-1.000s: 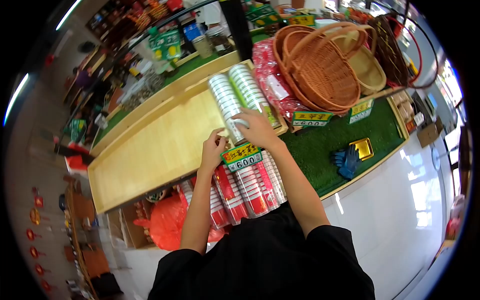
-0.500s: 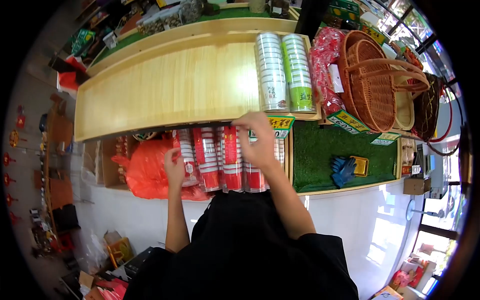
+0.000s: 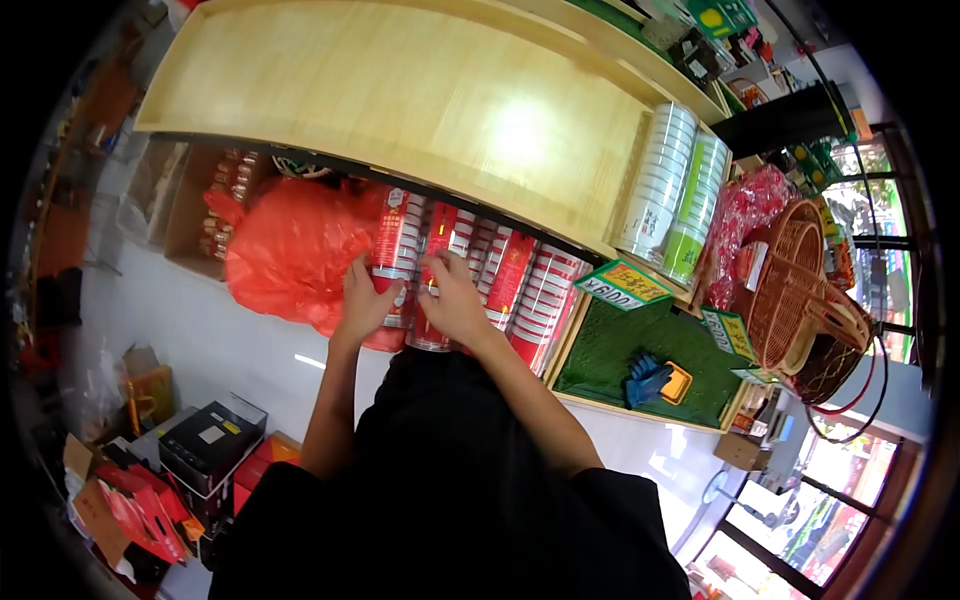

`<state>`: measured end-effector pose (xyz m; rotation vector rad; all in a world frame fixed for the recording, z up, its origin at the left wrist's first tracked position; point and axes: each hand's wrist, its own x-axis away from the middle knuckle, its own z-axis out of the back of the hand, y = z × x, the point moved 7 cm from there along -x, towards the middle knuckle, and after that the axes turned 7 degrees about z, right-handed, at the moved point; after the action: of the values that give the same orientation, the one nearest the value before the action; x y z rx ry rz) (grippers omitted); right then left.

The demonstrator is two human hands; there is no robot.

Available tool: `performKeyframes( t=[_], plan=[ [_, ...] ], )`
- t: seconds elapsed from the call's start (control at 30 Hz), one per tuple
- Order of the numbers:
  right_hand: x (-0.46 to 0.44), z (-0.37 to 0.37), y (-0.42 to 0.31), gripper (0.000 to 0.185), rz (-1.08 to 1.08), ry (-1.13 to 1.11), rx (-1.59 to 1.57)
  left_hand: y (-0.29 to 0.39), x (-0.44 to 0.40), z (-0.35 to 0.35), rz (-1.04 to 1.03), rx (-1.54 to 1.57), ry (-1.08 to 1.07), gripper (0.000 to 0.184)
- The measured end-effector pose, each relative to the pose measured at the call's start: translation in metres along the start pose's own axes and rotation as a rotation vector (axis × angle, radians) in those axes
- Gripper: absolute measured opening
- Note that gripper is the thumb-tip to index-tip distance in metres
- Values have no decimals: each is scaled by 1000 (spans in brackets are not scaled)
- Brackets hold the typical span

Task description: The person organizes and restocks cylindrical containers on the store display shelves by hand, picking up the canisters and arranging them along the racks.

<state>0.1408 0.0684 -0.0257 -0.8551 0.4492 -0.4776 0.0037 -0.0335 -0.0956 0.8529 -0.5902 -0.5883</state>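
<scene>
Several clear sleeves of stacked red and white paper cups [image 3: 505,270] lie side by side in the drawer-like space below the wooden display tray. My left hand [image 3: 368,302] is closed against the leftmost cup sleeve [image 3: 398,225], its fingers curled at the sleeve's side. On the neighbouring cup sleeve [image 3: 446,228] rests my right hand [image 3: 456,300], thumb and fingers bent around its near part. The fingertips of both hands partly cover the sleeves. Just left of my left hand bulges a red plastic bag [image 3: 285,255].
Above is a pale wooden tray [image 3: 400,90], with white cup stacks [image 3: 660,180] and green cup stacks [image 3: 698,210] at its right end. A price sign [image 3: 625,285] stands near the edge. Blue gloves [image 3: 648,380] lie on green turf; wicker baskets [image 3: 795,285] sit farther right.
My right hand has come down from the tray's front edge onto a cup sleeve. My left hand has moved onto the leftmost sleeve. The head view has shifted and tilted.
</scene>
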Motion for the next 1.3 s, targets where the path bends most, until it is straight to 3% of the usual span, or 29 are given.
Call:
performKeyframes(
  t=[0.13,0.37,0.43,0.5,0.53,0.63,0.67,0.7,0.77,0.9,0.97,1.03,1.1,1.17,1.23,1.3],
  plan=[
    [-3,-11,-4,40,34,-57,92,16,-2,-1,14,-220,-31,94],
    [6,8,1,36,-122,126,45,26,-21,-1,28,-420,-253,102],
    [15,23,10,35,-177,188,87,25,-32,3,-62,-452,-232,93],
    [24,51,13,36,-257,304,318,17,-42,0,15,-375,-486,81],
    [30,57,19,42,-266,322,415,19,-46,5,-36,-433,-425,62],
    [46,69,34,50,-361,428,433,73,-40,23,-52,-640,-485,48],
    [51,68,41,56,-420,418,358,97,-33,25,-169,-517,-414,37],
    [54,65,42,56,-415,427,356,100,-32,19,-177,-521,-409,37],
    [58,56,46,58,-433,403,277,114,-23,-9,-357,-46,-585,43],
    [55,50,44,58,-394,402,333,95,3,-74,-111,412,-842,58],
    [59,52,43,58,-399,418,306,75,12,-99,-130,318,-783,67],
    [60,55,46,57,-437,430,203,99,26,-90,-147,17,-727,76],
    [63,59,48,56,-418,490,134,82,27,-113,-129,51,-699,79],
    [71,63,62,57,-421,572,-10,74,31,-134,-10,337,-873,83],
    [74,64,68,57,-365,634,-41,72,32,-141,17,289,-848,86],
    [80,59,78,55,-392,713,-450,59,31,-158,121,498,-897,83]
  ],
)
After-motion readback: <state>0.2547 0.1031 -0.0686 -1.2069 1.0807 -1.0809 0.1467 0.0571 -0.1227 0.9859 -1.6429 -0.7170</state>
